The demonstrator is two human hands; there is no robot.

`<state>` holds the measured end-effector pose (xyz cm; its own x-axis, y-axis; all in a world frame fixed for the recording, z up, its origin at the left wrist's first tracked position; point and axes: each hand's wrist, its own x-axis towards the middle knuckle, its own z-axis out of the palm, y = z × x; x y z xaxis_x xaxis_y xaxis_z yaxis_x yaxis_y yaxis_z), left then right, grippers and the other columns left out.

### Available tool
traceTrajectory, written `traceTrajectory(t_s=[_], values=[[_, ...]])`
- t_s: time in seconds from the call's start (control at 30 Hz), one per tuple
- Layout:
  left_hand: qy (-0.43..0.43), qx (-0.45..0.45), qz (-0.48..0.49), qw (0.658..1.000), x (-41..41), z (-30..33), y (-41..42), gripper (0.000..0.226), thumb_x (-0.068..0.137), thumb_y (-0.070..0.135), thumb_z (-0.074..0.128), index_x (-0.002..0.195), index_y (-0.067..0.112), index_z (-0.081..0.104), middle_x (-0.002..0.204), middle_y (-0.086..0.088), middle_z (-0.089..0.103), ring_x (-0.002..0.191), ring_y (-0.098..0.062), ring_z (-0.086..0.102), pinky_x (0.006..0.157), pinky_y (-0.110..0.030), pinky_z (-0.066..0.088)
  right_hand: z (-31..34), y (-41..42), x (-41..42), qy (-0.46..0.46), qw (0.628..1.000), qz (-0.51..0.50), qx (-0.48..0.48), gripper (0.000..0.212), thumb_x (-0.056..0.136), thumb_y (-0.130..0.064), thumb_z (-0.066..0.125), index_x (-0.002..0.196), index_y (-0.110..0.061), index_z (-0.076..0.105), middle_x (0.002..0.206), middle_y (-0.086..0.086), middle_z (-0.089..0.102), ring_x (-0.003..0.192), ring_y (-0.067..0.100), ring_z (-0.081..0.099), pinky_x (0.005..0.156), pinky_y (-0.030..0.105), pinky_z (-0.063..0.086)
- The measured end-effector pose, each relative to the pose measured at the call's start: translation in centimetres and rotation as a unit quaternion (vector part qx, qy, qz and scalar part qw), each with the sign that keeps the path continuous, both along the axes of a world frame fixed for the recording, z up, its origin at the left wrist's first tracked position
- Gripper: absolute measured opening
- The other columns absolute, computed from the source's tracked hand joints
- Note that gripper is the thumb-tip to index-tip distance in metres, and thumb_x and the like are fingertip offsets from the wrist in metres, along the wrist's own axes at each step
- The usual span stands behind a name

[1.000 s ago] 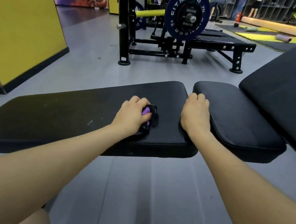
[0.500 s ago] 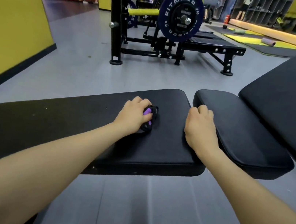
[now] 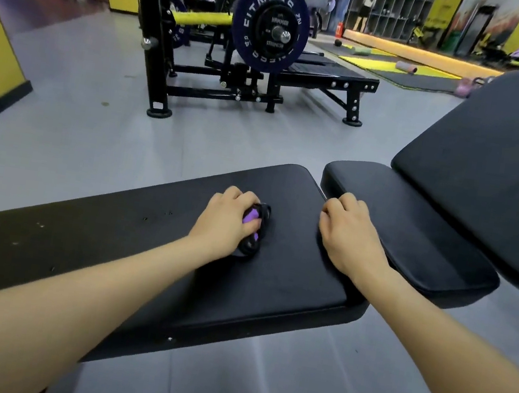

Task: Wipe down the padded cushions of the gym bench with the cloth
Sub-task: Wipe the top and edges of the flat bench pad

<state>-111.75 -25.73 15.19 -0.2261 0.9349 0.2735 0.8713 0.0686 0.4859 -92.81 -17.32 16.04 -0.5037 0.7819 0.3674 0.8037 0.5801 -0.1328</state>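
- Step in hand: wiping the flat cushion (image 3: 149, 247) of the gym bench; the left hand (image 3: 224, 221) grips the cloth (image 3: 255, 226), a bunched black-and-purple wad, and presses it onto the pad near its right end
- The right hand (image 3: 346, 236) holds nothing, fingers curled over the cushion's right edge, at the gap to the seat pad (image 3: 414, 233); this is probably a brace
- Hands apart, both on the surface
- Next move, as a judgement: sweep the cloth leftward along the speckled, unwiped-looking length, then treat the seat pad and the tilted backrest (image 3: 499, 158)
- Orientation: the flat cushion's long axis runs from lower left to upper right; the wad's own axis cannot be told
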Motion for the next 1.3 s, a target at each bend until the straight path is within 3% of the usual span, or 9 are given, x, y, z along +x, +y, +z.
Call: traceTrajectory(t_s=[0.1,0.27,0.37,0.47,0.63,0.77,0.93,1.17,1.3], values=[[0.002,-0.003,0.003,1.000,-0.8,0.1,2.2,0.030,0.092,0.024,0.050,0.121,0.016,0.053,0.120,-0.007,0.048,0.109,-0.030,0.042,0.089,-0.031,0.035,0.3,-0.4,0.0,-0.022,1.000,-0.006,0.004,0.026,0.100,-0.023,0.034,0.104,-0.004,0.051,0.109,0.010,0.045,0.098,0.027,0.039,0.074,0.026,0.025],[-0.004,-0.039,0.092,0.995,-3.4,0.3,7.9,0.033,0.094,0.027,0.047,0.124,0.014,0.051,0.128,-0.013,0.046,0.116,-0.035,0.040,0.091,-0.037,0.036,2.1,0.6,-1.8,-0.105,0.994,0.031,-0.027,0.023,0.099,-0.023,0.035,0.106,-0.006,0.048,0.111,0.007,0.045,0.104,0.025,0.042,0.073,0.029,0.034],[-0.014,-0.043,0.117,0.992,-3.9,0.5,9.6,0.034,0.095,0.030,0.047,0.125,0.014,0.049,0.128,-0.015,0.045,0.117,-0.035,0.040,0.090,-0.039,0.036,2.7,1.5,-4.0,-0.066,0.994,0.059,-0.057,0.025,0.098,-0.023,0.037,0.110,-0.005,0.051,0.113,0.009,0.047,0.109,0.027,0.042,0.083,0.034,0.039],[-0.016,-0.046,0.100,0.994,-3.7,0.3,7.6,0.036,0.093,0.034,0.050,0.123,0.013,0.050,0.123,-0.014,0.047,0.115,-0.034,0.042,0.089,-0.037,0.036,2.8,2.2,-5.3,-0.029,0.994,0.051,-0.092,0.024,0.097,-0.018,0.039,0.113,-0.006,0.052,0.115,0.010,0.048,0.109,0.028,0.042,0.089,0.038,0.042],[0.004,-0.040,0.018,0.999,-5.0,-0.4,2.1,0.026,0.091,0.026,0.052,0.115,0.018,0.052,0.116,-0.004,0.049,0.108,-0.027,0.043,0.089,-0.030,0.033,2.4,3.3,-6.1,-0.048,0.992,0.040,-0.109,0.026,0.093,-0.011,0.041,0.115,-0.011,0.054,0.121,0.008,0.045,0.113,0.026,0.042,0.087,0.038,0.045],[0.024,-0.042,0.071,0.996,-6.2,-0.3,5.4,0.029,0.093,0.026,0.049,0.120,0.015,0.052,0.123,-0.011,0.049,0.111,-0.034,0.045,0.093,-0.037,0.039,2.4,3.8,-7.1,-0.076,0.991,0.043,-0.099,0.027,0.092,-0.014,0.042,0.117,-0.013,0.052,0.122,0.006,0.044,0.113,0.025,0.041,0.076,0.032,0.037],[0.002,-0.063,0.158,0.985,-7.1,0.1,10.0,0.033,0.095,0.031,0.047,0.121,0.010,0.049,0.124,-0.017,0.045,0.114,-0.037,0.043,0.086,-0.038,0.037,2.1,3.8,-7.2,-0.097,0.991,0.040,-0.079,0.026,0.094,-0.019,0.041,0.118,-0.014,0.049,0.124,0.005,0.042,0.115,0.025,0.038,0.074,0.032,0.032],[0.026,-0.060,0.066,0.996,-6.8,-0.3,1.3,0.027,0.092,0.031,0.052,0.115,0.017,0.051,0.110,-0.005,0.045,0.106,-0.029,0.043,0.088,-0.031,0.033,2.9,2.9,-8.1,-0.129,0.986,0.054,-0.086,0.026,0.091,-0.009,0.042,0.116,-0.013,0.049,0.122,0.006,0.042,0.115,0.026,0.038,0.074,0.033,0.036],[0.043,-0.060,0.081,0.994,-7.3,-0.3,1.8,0.027,0.094,0.028,0.048,0.119,0.017,0.050,0.111,-0.006,0.045,0.107,-0.030,0.042,0.085,-0.030,0.031,2.9,2.3,-9.6,-0.118,0.984,0.083,-0.102,0.028,0.089,-0.004,0.042,0.114,-0.013,0.051,0.120,0.006,0.043,0.113,0.026,0.039,0.073,0.032,0.034]])
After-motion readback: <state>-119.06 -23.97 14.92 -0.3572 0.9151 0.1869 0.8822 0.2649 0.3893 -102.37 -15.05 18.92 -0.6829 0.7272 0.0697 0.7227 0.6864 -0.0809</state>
